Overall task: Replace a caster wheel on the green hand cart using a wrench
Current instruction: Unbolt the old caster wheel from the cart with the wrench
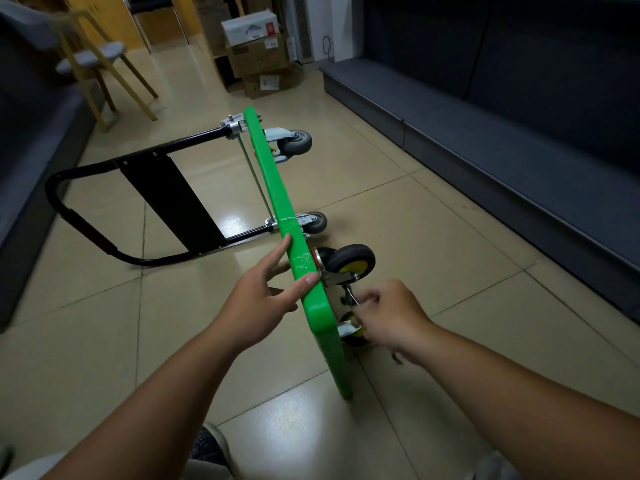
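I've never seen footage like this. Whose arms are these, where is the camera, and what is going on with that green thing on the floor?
There is no machine here. These are a person's two bare arms, filmed by one wide-angle camera worn on their head, looking forward and down. The green hand cart stands tipped on its edge on the tiled floor. Its black handle lies out to the left and its wheels point right. The left hand rests on the cart's upper edge with straight fingers. The right hand grips a small metal wrench just below a caster wheel, black with a yellow hub. Two grey casters sit farther along. Behind are a wooden chair and stacked cardboard boxes.
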Available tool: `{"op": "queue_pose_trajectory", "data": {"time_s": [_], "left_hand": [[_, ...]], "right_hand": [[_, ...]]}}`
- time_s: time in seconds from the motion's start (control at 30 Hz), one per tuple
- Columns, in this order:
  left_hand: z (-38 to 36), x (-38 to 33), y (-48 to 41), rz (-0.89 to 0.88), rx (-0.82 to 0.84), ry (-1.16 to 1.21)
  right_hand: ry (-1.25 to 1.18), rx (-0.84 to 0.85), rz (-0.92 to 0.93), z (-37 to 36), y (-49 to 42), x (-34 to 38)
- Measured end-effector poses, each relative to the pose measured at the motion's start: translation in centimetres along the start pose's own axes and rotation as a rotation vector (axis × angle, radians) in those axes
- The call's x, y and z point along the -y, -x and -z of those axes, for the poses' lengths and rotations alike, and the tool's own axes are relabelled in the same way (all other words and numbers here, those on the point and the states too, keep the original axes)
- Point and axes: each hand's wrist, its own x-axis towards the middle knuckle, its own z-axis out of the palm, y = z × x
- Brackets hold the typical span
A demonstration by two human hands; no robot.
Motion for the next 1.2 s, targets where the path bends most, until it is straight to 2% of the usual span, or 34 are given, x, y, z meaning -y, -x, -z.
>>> {"op": "queue_pose_trajectory", "data": {"time_s": [0.17,0.4,0.57,0.87,0.93,1.07,1.13,1.2], "left_hand": [[0.1,0.0,0.1,0.003,0.005,-0.007],[-0.1,0.2,0.1,-0.006,-0.002,-0.010],[0.1,0.0,0.3,-0.007,0.003,-0.005],[0.1,0.3,0.1,-0.008,0.009,0.017],[0.1,0.2,0.1,-0.007,0.012,0.004],[-0.2,0.2,0.5,0.009,0.005,-0.047],[-0.5,0.1,0.7,0.013,-0.023,-0.116],[-1.1,-0.3,0.9,0.021,-0.046,-0.225]], "right_hand": [[-0.246,0.056,0.065,0.1,0.4,3.8],[-0.279,0.128,0.161,0.4,0.7,3.1],[-0.145,0.213,0.260,-1.3,-1.0,0.7],[0.138,0.031,0.524,-2.3,-2.0,-2.6],[0.258,0.029,0.443,-1.7,-1.7,-4.3],[0.479,0.096,0.165,-0.5,-1.5,-8.3],[0.458,0.086,0.078,-0.4,-2.5,-9.8],[0.313,0.045,0.000,-1.1,-4.0,-11.1]]}}
